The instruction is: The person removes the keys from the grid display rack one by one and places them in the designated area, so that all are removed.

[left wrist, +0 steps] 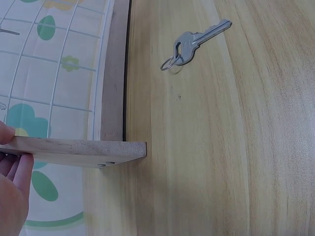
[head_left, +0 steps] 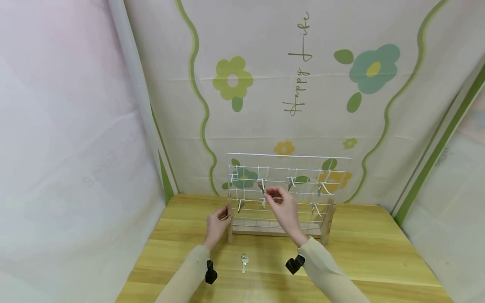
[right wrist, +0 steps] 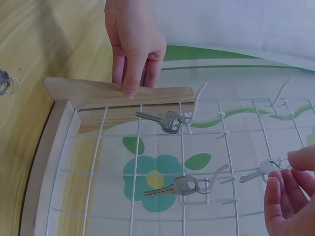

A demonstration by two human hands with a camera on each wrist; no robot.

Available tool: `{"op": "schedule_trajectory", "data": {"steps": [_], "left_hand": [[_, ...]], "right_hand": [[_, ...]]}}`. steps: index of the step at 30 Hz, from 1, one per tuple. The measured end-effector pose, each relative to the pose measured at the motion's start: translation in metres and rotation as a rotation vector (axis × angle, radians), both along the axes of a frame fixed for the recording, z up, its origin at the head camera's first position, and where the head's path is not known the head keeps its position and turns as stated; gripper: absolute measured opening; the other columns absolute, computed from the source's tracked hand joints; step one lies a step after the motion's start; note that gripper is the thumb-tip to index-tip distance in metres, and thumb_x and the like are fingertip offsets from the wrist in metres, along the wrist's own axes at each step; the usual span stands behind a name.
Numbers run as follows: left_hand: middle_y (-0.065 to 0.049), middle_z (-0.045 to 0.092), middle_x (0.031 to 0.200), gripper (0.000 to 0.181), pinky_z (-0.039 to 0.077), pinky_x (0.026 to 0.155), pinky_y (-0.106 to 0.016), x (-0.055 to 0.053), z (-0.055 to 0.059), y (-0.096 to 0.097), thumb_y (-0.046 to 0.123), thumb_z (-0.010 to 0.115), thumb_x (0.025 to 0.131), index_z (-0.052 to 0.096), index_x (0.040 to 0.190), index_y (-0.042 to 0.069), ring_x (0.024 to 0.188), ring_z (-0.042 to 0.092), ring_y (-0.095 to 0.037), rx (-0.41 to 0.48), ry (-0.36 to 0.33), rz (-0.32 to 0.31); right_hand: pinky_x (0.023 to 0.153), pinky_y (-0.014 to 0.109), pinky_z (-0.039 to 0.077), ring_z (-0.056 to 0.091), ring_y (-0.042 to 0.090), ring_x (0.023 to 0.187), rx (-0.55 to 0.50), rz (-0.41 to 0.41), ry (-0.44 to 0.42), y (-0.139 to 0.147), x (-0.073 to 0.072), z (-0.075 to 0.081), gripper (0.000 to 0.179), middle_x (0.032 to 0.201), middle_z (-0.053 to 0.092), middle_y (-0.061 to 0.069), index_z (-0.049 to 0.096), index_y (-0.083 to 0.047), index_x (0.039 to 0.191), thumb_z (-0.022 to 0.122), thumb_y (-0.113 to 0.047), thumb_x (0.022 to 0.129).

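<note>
**Fingers (right wrist: 275,199) of the right hand (head_left: 284,210) pinch the upper key (right wrist: 252,175) at the wire rack (head_left: 289,156)**

On my right wrist feed the thumb and fingertips nearly meet on the key's ring. The blade points down in front of the grid, second from the left in the upper row of white hooks (right wrist: 198,101). Whether the ring sits on the hook there, I cannot tell. The left hand (head_left: 217,224) clasps the left wooden upright (left wrist: 74,147), thumb on one side and fingers on the other.

The rack does the holding here. I see the lower-left key (right wrist: 171,122) hung by its ring on one hook, and the lower-middle key (right wrist: 186,186) hung likewise on the next. Toward the right wooden upright (head_left: 328,221) I make out further keys (head_left: 320,189) on hooks, too small to read well.

The loose key (left wrist: 189,46) lies on the worktop (head_left: 273,269) in front of the rack, apart from both hands. A pale flowered curtain (head_left: 265,126) hangs behind.
</note>
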State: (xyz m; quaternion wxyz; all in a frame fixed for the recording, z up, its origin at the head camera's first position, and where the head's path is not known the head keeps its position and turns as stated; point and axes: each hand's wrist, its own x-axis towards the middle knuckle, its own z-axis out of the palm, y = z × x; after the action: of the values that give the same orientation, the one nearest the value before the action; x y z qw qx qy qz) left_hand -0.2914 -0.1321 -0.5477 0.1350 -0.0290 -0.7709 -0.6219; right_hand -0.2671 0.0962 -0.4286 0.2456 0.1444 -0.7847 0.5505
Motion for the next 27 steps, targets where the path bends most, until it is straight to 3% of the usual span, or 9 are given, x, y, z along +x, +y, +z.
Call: {"op": "schedule_trajectory", "data": {"steps": [14, 27], "left_hand": [[-0.030, 0.066, 0.122, 0.040, 0.062, 0.089, -0.033, 0.001, -0.001, 0.001, -0.004, 0.070, 0.086, 0.063, 0.125, -0.010, 0.113, 0.067, -0.041, 0.008, -0.003, 0.002], [-0.031, 0.066, 0.121, 0.040, 0.062, 0.089, -0.035, 0.000, 0.000, 0.000, -0.005, 0.071, 0.085, 0.063, 0.124, -0.011, 0.113, 0.066, -0.043, 0.001, -0.010, 0.000]], "right_hand": [[0.080, 0.020, 0.061, 0.066, 0.026, 0.095, -0.020, -0.060, 0.036, -0.013, -0.015, 0.009, 0.022, 0.105, 0.067, 0.016, 0.068, 0.003, 0.111, 0.067, 0.001, 0.089], [0.074, 0.020, 0.061, 0.070, 0.026, 0.085, 0.012, -0.098, 0.041, -0.018, -0.023, 0.012, 0.021, 0.100, 0.067, 0.014, 0.071, 0.000, 0.107, 0.074, -0.004, 0.087]]}}
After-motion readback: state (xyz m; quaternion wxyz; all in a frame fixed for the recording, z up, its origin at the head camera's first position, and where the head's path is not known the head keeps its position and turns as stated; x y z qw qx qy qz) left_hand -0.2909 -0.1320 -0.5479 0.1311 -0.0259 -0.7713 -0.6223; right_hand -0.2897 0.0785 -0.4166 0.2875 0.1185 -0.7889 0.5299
